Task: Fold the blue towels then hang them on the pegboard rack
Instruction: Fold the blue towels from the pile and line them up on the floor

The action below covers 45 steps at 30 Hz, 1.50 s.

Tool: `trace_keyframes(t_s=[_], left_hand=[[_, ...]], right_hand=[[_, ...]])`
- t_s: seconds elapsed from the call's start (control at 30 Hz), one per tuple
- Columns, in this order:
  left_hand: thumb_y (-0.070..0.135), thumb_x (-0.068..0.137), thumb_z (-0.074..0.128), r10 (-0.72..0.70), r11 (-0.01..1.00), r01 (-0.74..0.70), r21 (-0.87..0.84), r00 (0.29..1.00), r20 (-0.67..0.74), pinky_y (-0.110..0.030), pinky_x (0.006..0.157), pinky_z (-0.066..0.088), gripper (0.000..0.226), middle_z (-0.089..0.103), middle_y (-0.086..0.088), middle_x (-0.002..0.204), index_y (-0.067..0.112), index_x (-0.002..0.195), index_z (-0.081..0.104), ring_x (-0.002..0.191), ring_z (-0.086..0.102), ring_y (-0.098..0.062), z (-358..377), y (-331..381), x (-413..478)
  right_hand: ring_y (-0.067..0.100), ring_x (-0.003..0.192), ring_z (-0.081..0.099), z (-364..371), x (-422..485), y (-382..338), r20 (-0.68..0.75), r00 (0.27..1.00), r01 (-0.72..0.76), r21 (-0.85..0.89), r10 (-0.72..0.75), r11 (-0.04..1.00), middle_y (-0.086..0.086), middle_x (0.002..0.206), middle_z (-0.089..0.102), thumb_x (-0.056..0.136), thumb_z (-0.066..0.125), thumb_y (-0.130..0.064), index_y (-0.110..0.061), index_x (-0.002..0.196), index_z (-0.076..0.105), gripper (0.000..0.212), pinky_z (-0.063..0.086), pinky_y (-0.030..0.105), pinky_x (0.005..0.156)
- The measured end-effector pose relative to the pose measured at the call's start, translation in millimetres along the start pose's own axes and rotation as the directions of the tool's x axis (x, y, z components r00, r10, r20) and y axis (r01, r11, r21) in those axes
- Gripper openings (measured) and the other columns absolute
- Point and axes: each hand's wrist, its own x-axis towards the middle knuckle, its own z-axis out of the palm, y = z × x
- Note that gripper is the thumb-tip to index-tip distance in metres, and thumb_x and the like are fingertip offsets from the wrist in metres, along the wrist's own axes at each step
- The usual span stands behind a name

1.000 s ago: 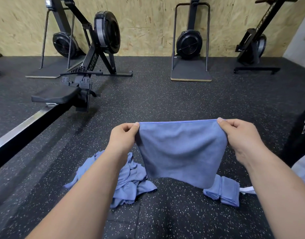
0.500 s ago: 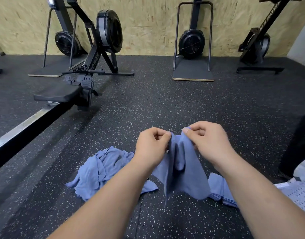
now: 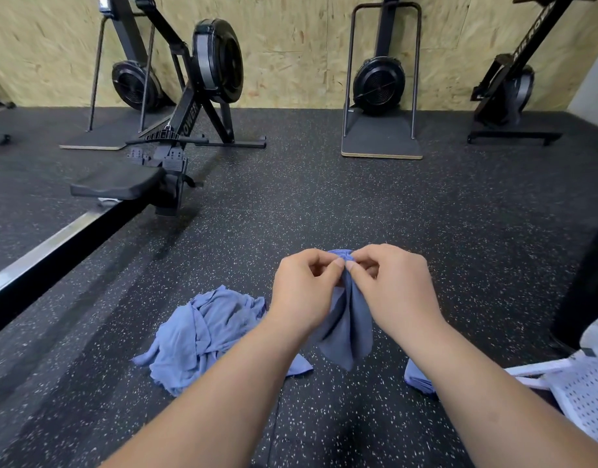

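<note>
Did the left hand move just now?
Yes. The left hand moved right, from above the crumpled towel pile to the right hand, both pinching the held towel.

Single head-worn wide-angle view, looking forward-down; left hand [image 3: 302, 295], right hand [image 3: 395, 292] close, floor [image 3: 324, 204] beyond, wall [image 3: 307, 45] far.

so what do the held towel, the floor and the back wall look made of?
Blue towel: soft matte cloth, possibly microfibre; it hangs limp in loose folds with no sheen.
Floor: black rubber matting by the look, matte with white flecks throughout.
Back wall: bare OSB-type board, unpainted; pressed wood strands show across the surface.
</note>
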Motion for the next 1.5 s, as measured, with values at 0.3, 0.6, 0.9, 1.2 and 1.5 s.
trace_keyframes(t_s=[0.3,0.6,0.9,1.2,1.5], left_hand=[[0.03,0.099,0.05,-0.074,0.971,0.091,-0.223,0.994,0.082,-0.04,0.081,0.055,0.038,0.081,-0.004,0.088,0.014,0.089,0.083,0.079,0.07,-0.018,-4.3,18.4,-9.9],[0.022,0.093,0.067,0.093,0.884,-0.144,0.444,0.987,0.133,-0.031,0.079,0.051,0.031,0.069,0.009,0.086,0.037,0.12,0.066,0.083,0.062,-0.011,-22.0,-6.1,6.4],[0.037,0.102,0.062,0.266,0.576,-0.252,0.778,0.957,0.113,-0.04,0.08,0.053,0.013,0.06,0.006,0.104,0.033,0.112,0.069,0.1,0.064,-0.025,-37.9,-16.0,20.7],[0.043,0.102,0.062,0.369,0.382,-0.31,0.87,0.915,0.164,-0.037,0.082,0.046,0.018,0.07,0.007,0.104,0.037,0.112,0.076,0.102,0.066,-0.024,-43.7,-1.4,24.4],[0.041,0.098,0.071,0.209,0.643,-0.227,0.731,0.971,0.118,-0.036,0.08,0.058,0.01,0.076,0.011,0.09,0.036,0.099,0.079,0.086,0.07,-0.016,-42.8,-4.3,22.6]], right_hand=[[0.015,0.081,0.065,2.5,-5.3,-3.0,0.004,0.999,0.039,-0.048,-0.039,0.998,-0.012,0.091,0.063,0.086,0.082,-0.037,-0.031,0.098,0.076,0.015,0.056,0.041,0.078],[0.0,0.076,0.065,-13.4,9.8,15.4,0.03,0.999,-0.046,0.073,0.044,0.996,-0.017,0.086,0.072,0.092,0.077,-0.021,-0.029,0.091,0.074,0.009,0.051,0.017,0.075],[0.009,0.076,0.066,-27.1,14.9,37.8,0.057,0.997,-0.041,-0.083,0.046,0.996,-0.018,0.08,0.071,0.094,0.076,-0.024,-0.032,0.093,0.075,0.008,0.053,0.032,0.075],[0.025,0.079,0.064,-20.4,16.4,52.5,0.097,0.986,-0.094,-0.335,0.134,0.938,-0.008,0.077,0.069,0.097,0.072,-0.038,-0.035,0.094,0.075,0.005,0.048,0.034,0.066],[0.022,0.083,0.069,-21.3,17.5,60.5,0.179,0.965,-0.13,-0.317,0.194,0.94,-0.012,0.08,0.074,0.094,0.077,-0.039,-0.037,0.09,0.081,0.006,0.059,0.038,0.074]])
